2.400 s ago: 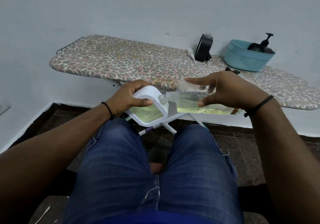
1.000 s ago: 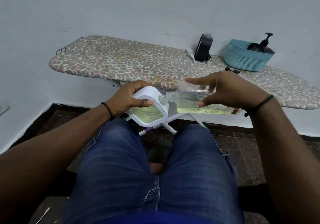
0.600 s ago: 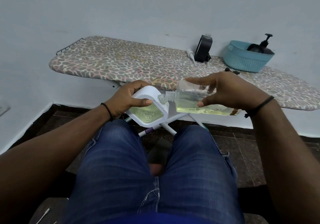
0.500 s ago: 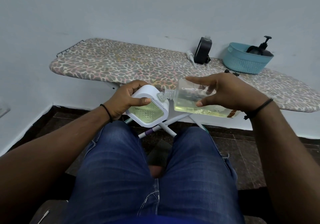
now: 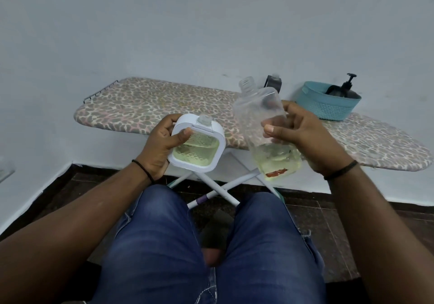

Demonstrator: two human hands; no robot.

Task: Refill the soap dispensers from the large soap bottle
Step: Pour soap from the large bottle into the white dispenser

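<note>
I have my left hand point(image 5: 162, 146) grasping the square white soap dispenser with a clear window point(image 5: 197, 147), thumb across its face and fingers behind, held upright in the air in front of the near edge of the leopard-print ironing board point(image 5: 145, 106). Its threaded neck is uncapped, and the yellowish soap inside stands a little above the middle of the window, so by my reading this one is mostly filled.

My right hand point(image 5: 303, 136) is wrapped around the large clear plastic soap bottle point(image 5: 265, 129), thumb in front, holding it upright and apart from the dispenser, mouth open at the top. Only a shallow pool of pale soap sits in its bottom, so I judge little is left to pour.

At the far right end of the board, a teal woven plastic basket point(image 5: 324, 108) holds a dark pump dispenser point(image 5: 345, 89); whether it has been refilled I cannot tell. A dark object point(image 5: 273, 82) stands at the board's far edge behind the bottle. What remains, I think, is capping this dispenser and seeing to any others.
</note>
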